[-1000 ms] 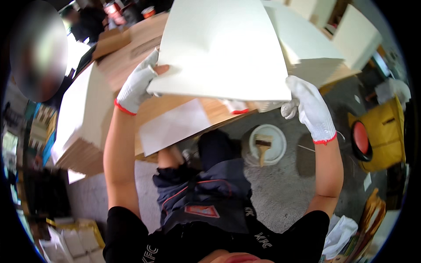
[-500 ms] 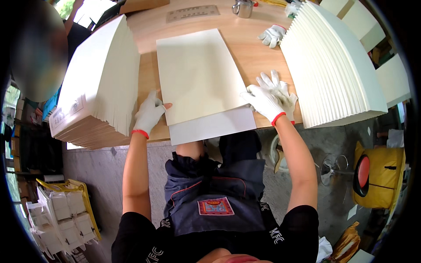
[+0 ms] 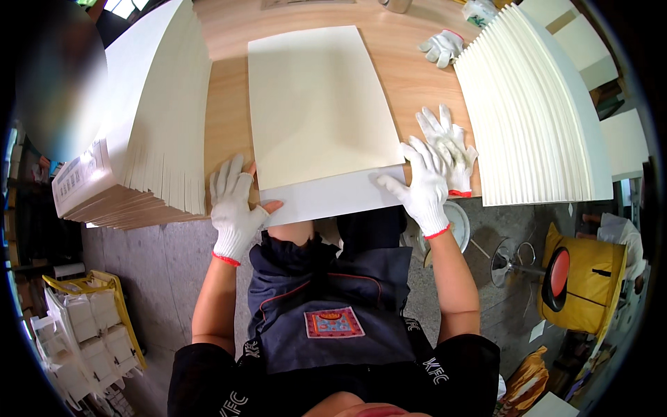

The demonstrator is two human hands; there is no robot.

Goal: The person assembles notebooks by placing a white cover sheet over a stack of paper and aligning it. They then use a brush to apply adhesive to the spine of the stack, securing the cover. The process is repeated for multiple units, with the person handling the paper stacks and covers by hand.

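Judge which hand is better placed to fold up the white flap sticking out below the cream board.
Probably the right hand: its fingers rest flat on the white flap at the cream board edge. The left hand lies mostly on the wooden table, only its thumb reaching the flap's corner.

A workshop for paper work is shown; a long wooden table (image 3: 222,104) is seen, with big stacks of cream sheets (image 3: 535,111) piled left and right of it; spare white gloves (image 3: 441,47) are laid on it; a grey concrete floor (image 3: 149,271) is seen below it.
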